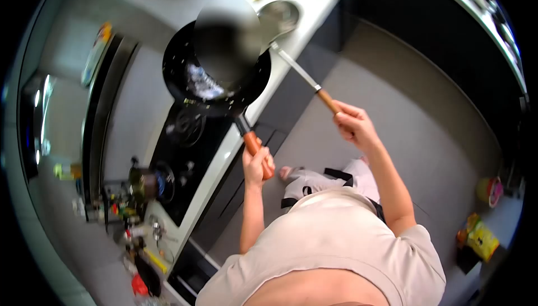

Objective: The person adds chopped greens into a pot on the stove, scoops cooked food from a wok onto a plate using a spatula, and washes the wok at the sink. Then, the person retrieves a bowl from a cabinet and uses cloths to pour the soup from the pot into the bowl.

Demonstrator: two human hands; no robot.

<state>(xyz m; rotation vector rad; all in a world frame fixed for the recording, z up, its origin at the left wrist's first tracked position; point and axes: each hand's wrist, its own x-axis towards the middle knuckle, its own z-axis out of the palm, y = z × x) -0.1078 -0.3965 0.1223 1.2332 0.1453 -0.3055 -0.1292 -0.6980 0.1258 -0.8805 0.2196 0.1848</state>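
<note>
My left hand (257,164) is wrapped round the orange-brown handle of a black wok (175,76), which is lifted over the counter beyond the stove. Bits of food cling to the wok's inner wall, and a shiny wet patch shows at its bottom. A blurred round patch hides part of the wok's inside. My right hand (355,123) grips the wooden end of a long-handled metal spatula (297,69). The spatula's head reaches the wok's right rim; whether it touches is blurred. Behind it a round metal bowl (287,10) sits on the counter.
The black glass stove (190,166) lies left of my left arm; a pot (142,185) stands over a blue flame there. Seasoning bottles (120,208) crowd the rack beside it. White counter edging (212,167) runs along the cabinets. A yellow bag (482,241) stands at right.
</note>
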